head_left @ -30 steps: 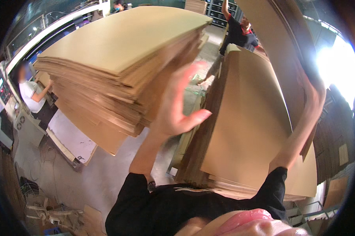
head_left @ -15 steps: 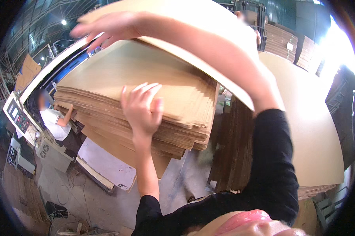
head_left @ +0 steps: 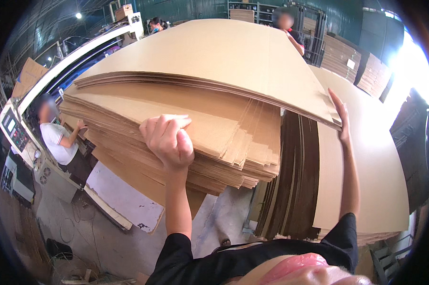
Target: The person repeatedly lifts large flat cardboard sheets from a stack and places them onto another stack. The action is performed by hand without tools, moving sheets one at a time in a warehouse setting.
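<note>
A batch of large tan cardboard sheets lies tilted across the top of a tall, uneven cardboard stack. Between the batch and the stack a dark gap shows. My right hand lies against the batch's right corner, fingers stretched along its edge; the thumb is hard to make out. Over the near edge of the lower stack, my left hand is closed with its fingers curled in, and nothing shows inside it.
Another stack topped by a broad pale sheet stands at the right, beside dark upright sheet edges. A co-worker in a white shirt is at the left near a control panel. Another person stands beyond the batch. A white board lies low.
My right arm has swung from across the upper left to the batch's right corner. The raised batch now lies lower over the stack. My left hand's spread fingers have curled in.
</note>
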Demonstrator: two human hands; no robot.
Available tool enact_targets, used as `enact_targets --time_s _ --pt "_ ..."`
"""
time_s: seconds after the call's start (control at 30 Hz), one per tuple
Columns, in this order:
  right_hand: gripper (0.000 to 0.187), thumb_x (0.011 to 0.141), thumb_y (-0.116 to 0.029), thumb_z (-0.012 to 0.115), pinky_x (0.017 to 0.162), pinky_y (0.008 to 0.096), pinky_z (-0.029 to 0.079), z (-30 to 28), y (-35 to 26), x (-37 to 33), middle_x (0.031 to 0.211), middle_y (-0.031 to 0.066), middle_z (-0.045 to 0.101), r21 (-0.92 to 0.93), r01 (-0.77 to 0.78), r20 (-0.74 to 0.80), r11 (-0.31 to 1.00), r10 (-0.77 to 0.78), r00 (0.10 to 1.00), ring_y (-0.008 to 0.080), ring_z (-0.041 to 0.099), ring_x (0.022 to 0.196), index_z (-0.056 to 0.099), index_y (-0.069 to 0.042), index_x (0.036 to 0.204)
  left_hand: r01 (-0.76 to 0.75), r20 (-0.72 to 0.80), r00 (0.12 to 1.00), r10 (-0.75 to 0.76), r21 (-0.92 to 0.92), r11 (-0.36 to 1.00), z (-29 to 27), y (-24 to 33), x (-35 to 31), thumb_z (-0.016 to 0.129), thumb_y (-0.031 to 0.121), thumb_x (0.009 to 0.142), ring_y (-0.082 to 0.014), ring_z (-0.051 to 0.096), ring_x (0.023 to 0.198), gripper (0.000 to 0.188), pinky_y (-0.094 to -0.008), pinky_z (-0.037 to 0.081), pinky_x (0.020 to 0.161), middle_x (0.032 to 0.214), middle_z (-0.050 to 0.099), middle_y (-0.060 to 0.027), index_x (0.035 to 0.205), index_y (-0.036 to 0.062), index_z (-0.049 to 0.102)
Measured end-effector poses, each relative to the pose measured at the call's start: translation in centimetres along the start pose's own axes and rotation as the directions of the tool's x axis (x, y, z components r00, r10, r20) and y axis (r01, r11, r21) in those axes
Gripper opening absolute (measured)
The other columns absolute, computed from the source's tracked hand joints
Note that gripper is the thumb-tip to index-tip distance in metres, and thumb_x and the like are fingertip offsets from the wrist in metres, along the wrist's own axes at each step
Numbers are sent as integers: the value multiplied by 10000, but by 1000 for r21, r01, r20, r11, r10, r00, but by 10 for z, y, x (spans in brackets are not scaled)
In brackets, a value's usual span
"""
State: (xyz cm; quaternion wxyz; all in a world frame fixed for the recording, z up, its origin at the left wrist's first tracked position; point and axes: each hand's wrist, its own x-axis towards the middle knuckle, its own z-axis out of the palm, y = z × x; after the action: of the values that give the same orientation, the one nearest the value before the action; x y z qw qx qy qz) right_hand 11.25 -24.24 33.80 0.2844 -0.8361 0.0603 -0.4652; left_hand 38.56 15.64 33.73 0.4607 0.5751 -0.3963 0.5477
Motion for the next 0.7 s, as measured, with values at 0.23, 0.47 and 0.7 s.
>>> enact_targets --time_s 0.23,0.47,0.7 --pt "946 929 -726 54 1217 482 101 74 -80 20 1586 135 299 322 55 27 945 -68 997 296 199 1491 410 -38 1472 -37 -37 999 36 -14 999 3 2 15 310 460 976 -295 587 1050 563 -429 376 957 1140 666 -118 1099 48 674" --pt "604 980 -509 451 1175 483 225 185 -175 28 1459 202 457 122 414 84 902 -425 901 373 316 1429 527 -41 1355 81 -173 982 -79 1 997 6 12 13 211 735 936 -424 250 1432 904 -592 213 1146 1547 268 -242 1472 17 333" --pt "855 881 -623 574 1175 561 161 186 -190 22 1511 303 297 47 448 149 893 -450 880 452 220 1443 399 32 1402 -82 -31 996 85 93 992 4 35 5 232 708 943 -453 258 1419 877 -623 186 1153 1489 352 -250 1450 2 352"
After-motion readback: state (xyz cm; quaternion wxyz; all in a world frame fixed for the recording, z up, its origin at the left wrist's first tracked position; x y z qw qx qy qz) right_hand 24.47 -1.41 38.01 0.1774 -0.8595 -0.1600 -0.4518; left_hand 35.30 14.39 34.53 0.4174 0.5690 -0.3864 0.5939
